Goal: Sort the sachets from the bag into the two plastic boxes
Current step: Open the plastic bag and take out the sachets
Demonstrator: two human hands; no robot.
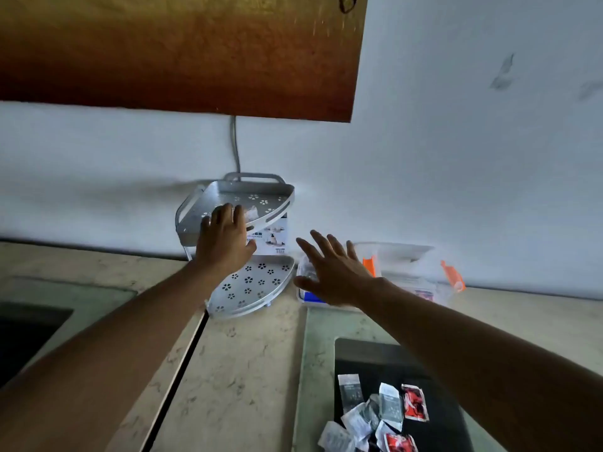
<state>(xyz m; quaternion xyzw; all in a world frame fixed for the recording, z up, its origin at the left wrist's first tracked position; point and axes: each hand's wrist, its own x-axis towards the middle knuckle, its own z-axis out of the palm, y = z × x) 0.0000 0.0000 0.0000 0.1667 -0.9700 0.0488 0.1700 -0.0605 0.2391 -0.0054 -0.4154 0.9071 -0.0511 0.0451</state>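
Note:
Several red and grey-white sachets lie in a loose heap on a black surface at the bottom right. Against the wall stand two clear plastic boxes: the nearer one has something blue in it, the farther one has orange clips. My right hand hovers over the nearer box with fingers spread, holding nothing. My left hand reaches onto the top tier of a metal corner rack, fingers flat over its front rim next to a crumpled clear thing. I cannot tell what that thing is.
The rack has two perforated tiers and a cardboard label between them. A dark sink is at the left. The black surface is set into the marble counter. A wooden cabinet hangs overhead, with a cable below it.

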